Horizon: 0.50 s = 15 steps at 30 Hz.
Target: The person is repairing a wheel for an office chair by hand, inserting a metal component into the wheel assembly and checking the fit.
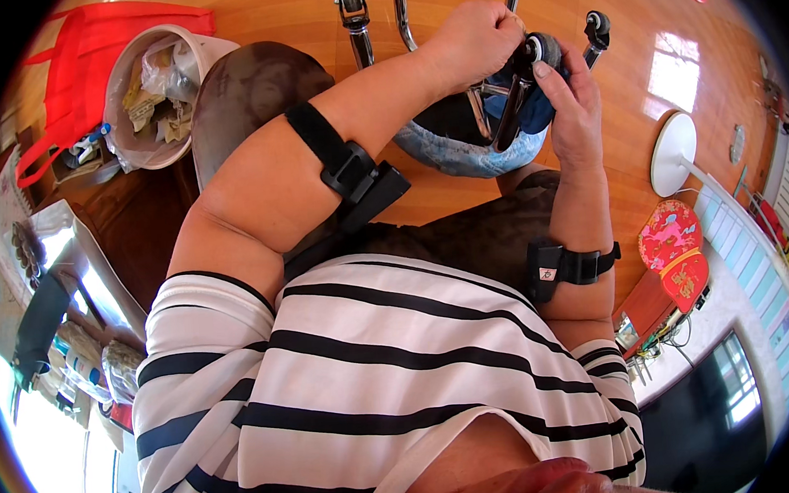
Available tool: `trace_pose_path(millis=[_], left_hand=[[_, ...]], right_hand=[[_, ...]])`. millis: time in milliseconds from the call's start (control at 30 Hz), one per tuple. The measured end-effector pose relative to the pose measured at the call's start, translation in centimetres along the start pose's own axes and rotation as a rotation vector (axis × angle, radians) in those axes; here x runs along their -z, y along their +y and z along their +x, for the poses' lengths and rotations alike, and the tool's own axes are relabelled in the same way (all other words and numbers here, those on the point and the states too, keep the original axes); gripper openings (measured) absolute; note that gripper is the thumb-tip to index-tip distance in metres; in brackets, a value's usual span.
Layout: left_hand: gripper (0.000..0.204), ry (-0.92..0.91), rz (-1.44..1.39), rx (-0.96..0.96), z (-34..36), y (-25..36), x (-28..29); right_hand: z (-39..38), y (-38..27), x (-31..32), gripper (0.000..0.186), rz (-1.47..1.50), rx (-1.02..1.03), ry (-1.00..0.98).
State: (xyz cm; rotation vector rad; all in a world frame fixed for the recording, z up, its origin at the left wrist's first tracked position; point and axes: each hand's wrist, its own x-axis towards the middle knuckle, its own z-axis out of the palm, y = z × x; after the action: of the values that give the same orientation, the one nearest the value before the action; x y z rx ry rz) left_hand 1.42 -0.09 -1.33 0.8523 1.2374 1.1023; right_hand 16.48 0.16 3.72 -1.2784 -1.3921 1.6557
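Observation:
An overturned stool (470, 159) with a blue patterned seat and chrome legs stands in front of my knees, its casters pointing up. My right hand (575, 108) grips the nearest caster (540, 46), thumb against the wheel and fingers behind it. On that caster's other side, my left hand (482, 41) is closed in a pinch close to the wheel. Whatever lies between its fingertips is too small or hidden to name. Another caster (597, 27) sits beyond my right hand. One more caster (352, 0) rises at the far left of the stool.
To the left, a pale waste bin (215, 49) holds plastic and paper scraps, beside a red bag (76, 71). Wooden floor (618, 83) surrounds the stool. A white disc-shaped base (673, 153) and a red decorated fan-like piece (675, 241) are at the right.

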Motion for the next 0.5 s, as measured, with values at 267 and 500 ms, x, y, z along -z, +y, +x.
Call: trace_pose_path(millis=[267, 500], left_hand=[[0.019, -0.048, -0.376, 0.218, -0.6, 0.5, 0.2], [0.020, -0.054, -0.417, 0.280, -1.0, 0.9, 0.4]], right_hand=[[-0.2, 0.1, -0.1, 0.040, 0.023, 0.043, -0.024], [-0.1, 0.0, -0.1, 0.040, 0.061, 0.041, -0.047]])
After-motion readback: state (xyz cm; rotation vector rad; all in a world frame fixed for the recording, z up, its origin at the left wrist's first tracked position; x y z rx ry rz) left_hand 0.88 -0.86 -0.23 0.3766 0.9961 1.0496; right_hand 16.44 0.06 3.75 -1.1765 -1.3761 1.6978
